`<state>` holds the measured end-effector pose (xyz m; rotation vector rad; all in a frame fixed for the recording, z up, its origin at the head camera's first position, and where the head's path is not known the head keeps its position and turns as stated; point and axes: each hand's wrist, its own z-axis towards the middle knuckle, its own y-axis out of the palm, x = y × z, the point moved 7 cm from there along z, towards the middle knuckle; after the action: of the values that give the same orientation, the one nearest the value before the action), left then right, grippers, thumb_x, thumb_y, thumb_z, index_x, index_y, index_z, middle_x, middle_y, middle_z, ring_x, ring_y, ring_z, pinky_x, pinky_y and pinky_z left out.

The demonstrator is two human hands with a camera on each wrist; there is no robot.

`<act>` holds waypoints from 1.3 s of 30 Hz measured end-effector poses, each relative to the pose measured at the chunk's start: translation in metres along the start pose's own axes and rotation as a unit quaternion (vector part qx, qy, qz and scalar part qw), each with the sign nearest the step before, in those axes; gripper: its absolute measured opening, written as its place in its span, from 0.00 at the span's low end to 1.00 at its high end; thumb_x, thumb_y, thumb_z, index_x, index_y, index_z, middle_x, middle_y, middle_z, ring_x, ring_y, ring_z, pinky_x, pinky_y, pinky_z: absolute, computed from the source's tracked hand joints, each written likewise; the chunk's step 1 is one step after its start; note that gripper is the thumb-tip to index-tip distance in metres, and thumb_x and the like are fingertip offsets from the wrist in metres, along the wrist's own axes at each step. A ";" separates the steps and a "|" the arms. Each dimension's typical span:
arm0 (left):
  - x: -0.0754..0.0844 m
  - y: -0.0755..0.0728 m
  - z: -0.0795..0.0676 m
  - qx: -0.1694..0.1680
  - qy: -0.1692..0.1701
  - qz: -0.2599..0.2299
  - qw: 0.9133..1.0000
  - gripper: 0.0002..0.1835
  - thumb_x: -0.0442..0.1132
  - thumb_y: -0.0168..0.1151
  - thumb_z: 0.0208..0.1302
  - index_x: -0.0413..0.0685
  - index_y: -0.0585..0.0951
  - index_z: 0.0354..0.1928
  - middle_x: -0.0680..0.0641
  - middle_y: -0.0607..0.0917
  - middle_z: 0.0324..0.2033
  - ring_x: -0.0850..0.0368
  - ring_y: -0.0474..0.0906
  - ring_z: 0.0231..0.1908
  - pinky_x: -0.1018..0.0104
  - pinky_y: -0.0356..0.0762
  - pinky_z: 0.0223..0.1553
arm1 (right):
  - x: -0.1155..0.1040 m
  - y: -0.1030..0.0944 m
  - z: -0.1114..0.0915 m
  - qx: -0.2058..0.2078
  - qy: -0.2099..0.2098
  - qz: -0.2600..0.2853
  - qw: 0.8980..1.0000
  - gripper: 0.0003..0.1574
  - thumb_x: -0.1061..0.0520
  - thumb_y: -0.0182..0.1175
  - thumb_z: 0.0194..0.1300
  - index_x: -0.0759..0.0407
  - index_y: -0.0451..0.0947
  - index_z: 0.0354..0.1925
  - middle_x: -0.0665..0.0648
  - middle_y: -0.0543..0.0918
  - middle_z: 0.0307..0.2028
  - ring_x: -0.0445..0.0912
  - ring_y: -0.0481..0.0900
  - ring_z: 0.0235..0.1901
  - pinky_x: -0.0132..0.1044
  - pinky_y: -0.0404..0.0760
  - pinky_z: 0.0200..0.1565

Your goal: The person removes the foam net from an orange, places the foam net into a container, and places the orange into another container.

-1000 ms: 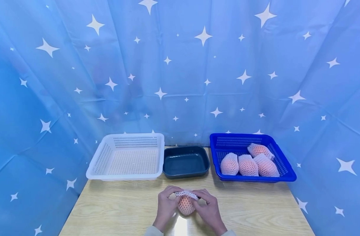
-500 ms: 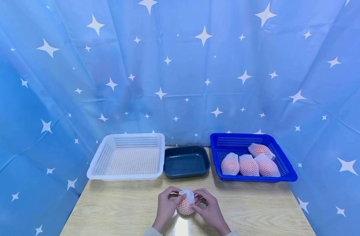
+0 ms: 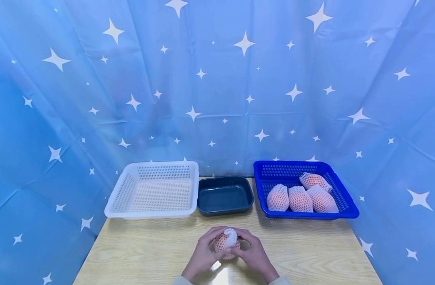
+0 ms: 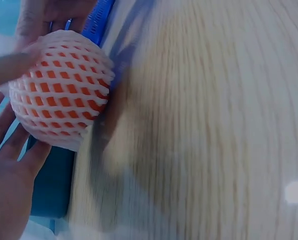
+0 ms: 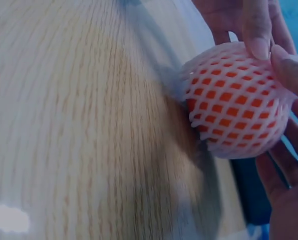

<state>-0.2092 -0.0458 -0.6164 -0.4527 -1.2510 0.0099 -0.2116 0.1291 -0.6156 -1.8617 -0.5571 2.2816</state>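
Note:
A round orange-coloured fruit in a white foam net [image 3: 222, 242] is between my two hands at the front middle of the table. My left hand [image 3: 202, 252] grips its left side, fingers curving round the far side. From the right, my right hand [image 3: 253, 252] grips it, thumb pressed on the near face. The net's loose end [image 3: 230, 236] is bunched on top. In the left wrist view the netting [image 4: 61, 90] covers most of the fruit; the right wrist view shows both thumbs on the net [image 5: 234, 100]. Whether the fruit touches the table I cannot tell.
Behind the hands stands a dark teal dish [image 3: 225, 213]. A white plastic basket [image 3: 151, 214] is left of it. To the right, a blue basket [image 3: 340, 215] holds several foam-netted fruits [image 3: 300, 200]. A starry blue curtain [image 3: 217, 79] closes off the back and sides.
The net's end, stretched between both hands a second ago, has folded into a bunch on top. My left hand has slid inward, and both hands now wrap more closely round the fruit.

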 end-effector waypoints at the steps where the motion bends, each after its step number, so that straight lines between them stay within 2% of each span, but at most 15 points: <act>1: 0.000 -0.001 0.000 0.007 0.000 -0.003 1.000 0.33 0.43 0.77 0.56 0.62 0.79 0.66 0.58 0.81 0.63 0.55 0.77 0.65 0.52 0.74 0.71 | 0.000 -0.001 0.000 0.004 0.002 0.000 1.000 0.32 0.45 0.80 0.50 0.42 0.85 0.56 0.43 0.86 0.56 0.36 0.81 0.55 0.33 0.82 0.58; 4: 0.002 -0.004 0.000 0.031 -0.005 -0.022 0.999 0.28 0.46 0.78 0.54 0.60 0.84 0.59 0.57 0.85 0.58 0.56 0.80 0.61 0.60 0.77 0.68 | -0.003 -0.003 0.001 0.019 -0.007 0.006 1.000 0.24 0.51 0.80 0.52 0.41 0.88 0.49 0.42 0.87 0.53 0.38 0.81 0.55 0.33 0.83 0.57; 6: 0.004 -0.006 0.000 0.046 -0.011 -0.033 0.998 0.24 0.43 0.78 0.54 0.59 0.86 0.55 0.57 0.87 0.55 0.58 0.82 0.59 0.65 0.77 0.67 | -0.006 -0.004 0.002 0.027 -0.020 0.012 0.999 0.21 0.59 0.78 0.53 0.42 0.89 0.46 0.43 0.88 0.51 0.39 0.82 0.54 0.33 0.82 0.57; 9: 0.007 -0.007 0.001 0.068 -0.011 -0.037 0.997 0.20 0.33 0.76 0.54 0.57 0.89 0.50 0.57 0.89 0.50 0.60 0.84 0.55 0.67 0.79 0.64 | -0.011 -0.006 0.002 0.047 -0.044 0.010 0.998 0.25 0.71 0.72 0.52 0.45 0.90 0.42 0.46 0.90 0.48 0.44 0.84 0.52 0.33 0.83 0.56; 12: 0.010 -0.009 0.004 0.092 -0.007 -0.033 0.995 0.20 0.26 0.73 0.53 0.56 0.90 0.46 0.56 0.91 0.47 0.61 0.86 0.52 0.66 0.80 0.63 | -0.013 -0.007 0.004 0.074 -0.062 0.017 0.995 0.29 0.78 0.66 0.47 0.48 0.89 0.39 0.48 0.90 0.44 0.47 0.85 0.49 0.33 0.85 0.52; 17: 0.015 -0.012 0.007 0.133 0.005 -0.036 0.990 0.21 0.22 0.71 0.53 0.56 0.90 0.42 0.55 0.92 0.42 0.60 0.88 0.46 0.65 0.85 0.57 | -0.022 -0.008 0.004 0.121 -0.073 0.018 0.990 0.27 0.80 0.67 0.45 0.53 0.88 0.36 0.50 0.90 0.37 0.39 0.85 0.40 0.38 0.88 0.42; 20: 0.014 -0.014 0.007 0.141 0.011 -0.035 0.989 0.20 0.23 0.72 0.54 0.56 0.90 0.43 0.54 0.91 0.43 0.59 0.88 0.47 0.65 0.86 0.55 | -0.025 -0.008 0.004 0.140 -0.063 0.016 0.988 0.27 0.82 0.65 0.43 0.56 0.88 0.35 0.52 0.89 0.34 0.34 0.83 0.36 0.38 0.87 0.40; 23: 0.007 -0.015 0.005 0.118 0.005 -0.023 0.993 0.22 0.31 0.76 0.54 0.53 0.87 0.53 0.50 0.88 0.52 0.54 0.85 0.54 0.60 0.83 0.61 | -0.021 -0.008 0.004 0.151 -0.050 0.019 0.987 0.28 0.83 0.62 0.42 0.57 0.87 0.35 0.54 0.89 0.33 0.34 0.82 0.34 0.36 0.87 0.39; 26: -0.003 -0.016 0.001 0.073 -0.018 -0.020 0.997 0.37 0.37 0.80 0.51 0.46 0.78 0.65 0.43 0.81 0.62 0.43 0.77 0.64 0.51 0.76 0.68 | -0.013 -0.010 0.004 0.155 -0.025 0.021 0.987 0.27 0.82 0.64 0.44 0.57 0.87 0.36 0.54 0.90 0.34 0.34 0.82 0.34 0.33 0.87 0.40; 29: -0.016 -0.014 -0.004 0.024 -0.055 -0.021 0.998 0.49 0.39 0.82 0.48 0.43 0.68 0.73 0.38 0.74 0.68 0.37 0.71 0.68 0.47 0.72 0.70 | -0.005 -0.013 0.004 0.151 0.008 0.031 0.988 0.22 0.78 0.67 0.48 0.57 0.87 0.38 0.55 0.90 0.37 0.32 0.82 0.36 0.31 0.87 0.43; 33: -0.029 -0.008 -0.010 -0.020 -0.093 -0.017 0.995 0.53 0.36 0.82 0.46 0.41 0.64 0.75 0.37 0.74 0.67 0.37 0.72 0.68 0.51 0.73 0.70 | 0.003 -0.015 0.005 0.143 0.041 0.048 0.988 0.18 0.73 0.71 0.54 0.59 0.87 0.43 0.57 0.89 0.41 0.36 0.83 0.38 0.29 0.86 0.44; 36: -0.032 -0.003 -0.011 -0.034 -0.091 0.000 0.995 0.53 0.37 0.82 0.47 0.39 0.63 0.75 0.36 0.74 0.68 0.39 0.74 0.67 0.57 0.75 0.69 | 0.007 -0.014 0.005 0.138 0.067 0.066 0.986 0.18 0.70 0.72 0.56 0.63 0.86 0.47 0.61 0.89 0.43 0.39 0.84 0.40 0.27 0.86 0.44; 39: -0.032 -0.001 -0.011 -0.033 -0.088 0.008 0.996 0.53 0.41 0.83 0.46 0.39 0.65 0.74 0.37 0.75 0.68 0.40 0.75 0.67 0.61 0.77 0.67 | 0.012 -0.011 0.004 0.130 0.094 0.095 0.983 0.21 0.68 0.72 0.58 0.66 0.84 0.52 0.65 0.88 0.48 0.36 0.85 0.42 0.26 0.86 0.47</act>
<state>-0.2094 -0.0588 -0.6479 -0.5291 -1.4239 0.0227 -0.2194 0.1421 -0.6216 -2.0384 -0.0540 2.1280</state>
